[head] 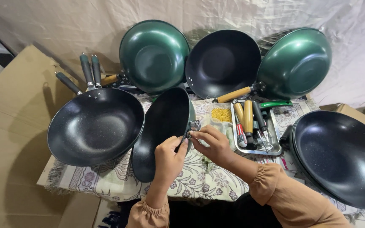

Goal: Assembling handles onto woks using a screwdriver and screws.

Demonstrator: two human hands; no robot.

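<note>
Both hands meet at centre frame on the handle bracket of a tilted pan. Left hand comes up from bottom centre, fingers curled against the pan's rim just below the bracket, steadying it. Right hand reaches in from lower right, fingertips pinched together on a small metal piece at the bracket; too small to tell what it is.

Pan stands on edge, dark non-stick inside facing left, green outside toward the right hand. Bracket sits at its right rim, directly above the left fingers and touching the right fingertips.

Around it:
- large dark wok left of centre, lying flat on the patterned cloth, nearly touching the pan
- two green woks and a black one propped along the top
- another dark wok at right edge
- metal tray of wooden handles and tools just right of the right hand
- bag of yellow bits just above the right hand
</note>
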